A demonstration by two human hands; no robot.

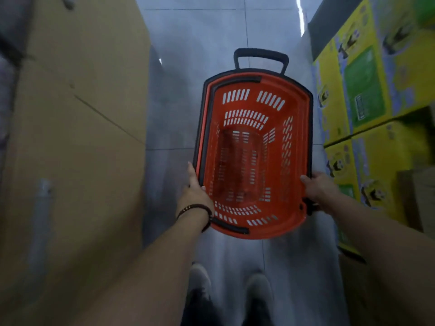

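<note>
An empty red plastic shopping basket (292, 97) with slotted walls, a black rim and a dark pull handle (260, 54) at its far end is held in front of me above the floor. My left hand (195, 189) grips its left rim, thumb over the edge, a dark bead bracelet on the wrist. My right hand (316, 187) grips the right rim near the corner, fingers curled round the black edge. Black carry handles lie folded along the rim.
I stand in a narrow aisle on grey floor tiles (193, 67). Large brown cardboard boxes (77, 137) wall the left side. Stacked yellow and green printed cartons (367, 95) line the right. My two shoes (259, 285) show below the basket.
</note>
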